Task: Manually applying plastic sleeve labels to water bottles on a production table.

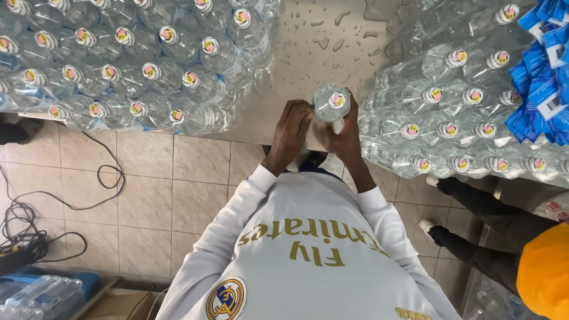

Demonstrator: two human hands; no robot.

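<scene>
I look straight down at a wet steel table [314, 35]. A clear plastic water bottle [330, 102] with a pink-and-yellow cap seal stands upright at the table's near edge. My left hand [290, 130] grips its left side and my right hand [343, 134] wraps its right side; both hands are on the same bottle. Several upright bottles of the same kind stand packed in rows to the left [124, 53] and to the right [450, 115] of it.
A pile of blue labels [555, 68] lies on the bottles at the right. Another person in an orange cap [551, 276] and dark trousers stands at the right. Black cables [17, 233] lie on the tiled floor at the left, near wrapped bottles [34, 296].
</scene>
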